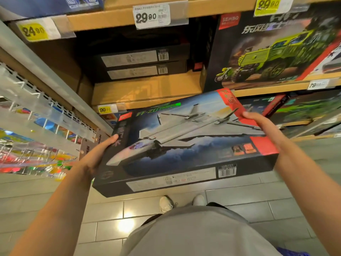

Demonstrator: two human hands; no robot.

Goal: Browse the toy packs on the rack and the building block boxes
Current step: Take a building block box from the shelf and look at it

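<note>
Dark jet-fighter block box (184, 143) held level before shelves, left hand (96, 154) fingers wrapped on one end, right hand (262, 126) fingers clasping the other

Both arms reach forward, left hand (98, 154) and right hand (263, 126) gripping.

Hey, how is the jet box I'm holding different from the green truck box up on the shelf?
The jet box shows a grey fighter plane over clouds; the green truck box shows a lime-green armoured truck with a motorbike. The jet box is held in the air, tilted, by the left hand and right hand; the truck box stands upright on the shelf. Both are dark boxes with red corner accents.
</note>
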